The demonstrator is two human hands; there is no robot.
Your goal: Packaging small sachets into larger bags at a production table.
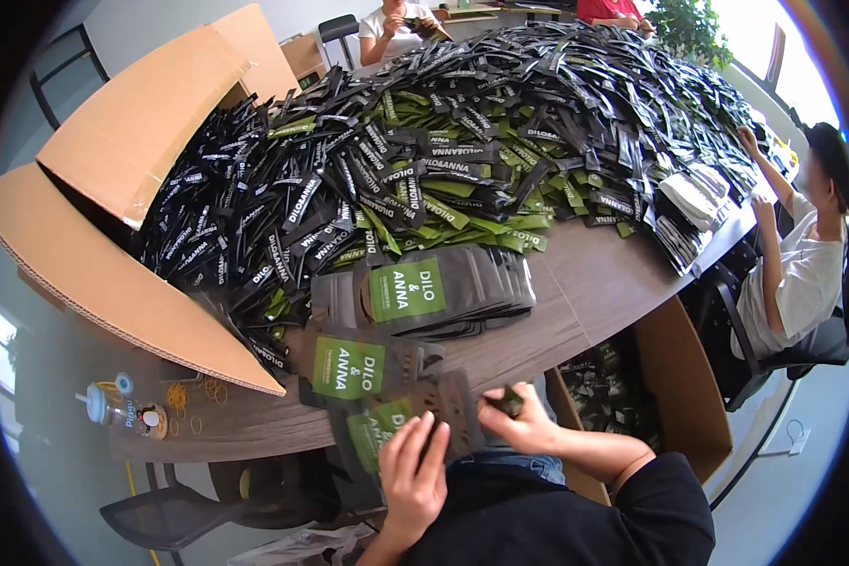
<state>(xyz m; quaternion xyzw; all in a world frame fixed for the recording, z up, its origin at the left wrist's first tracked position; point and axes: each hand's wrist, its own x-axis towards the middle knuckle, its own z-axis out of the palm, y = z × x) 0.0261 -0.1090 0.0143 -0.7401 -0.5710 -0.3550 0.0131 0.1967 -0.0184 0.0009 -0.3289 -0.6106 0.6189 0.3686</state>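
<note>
My left hand (413,476) grips a dark stand-up pouch (460,407) with a green label, at the table's near edge. Its fingers lie across the front of the pouch and the thumb is hidden. Just right of the pouch's end, my right hand (524,424) is closed around a small dark green packet (506,402), mostly hidden by the fingers. Another labelled pouch (349,366) lies right beyond the held one, partly overlapped by it. Farther in is a fanned stack of the same pouches (424,288).
A huge heap of black and green stick sachets (443,141) covers the table (575,274). An open carton (141,113) spills sachets at left. Rubber bands (215,389) and a bottle (108,406) sit front left. A carton of packets (689,377) stands right of me. Co-workers sit around.
</note>
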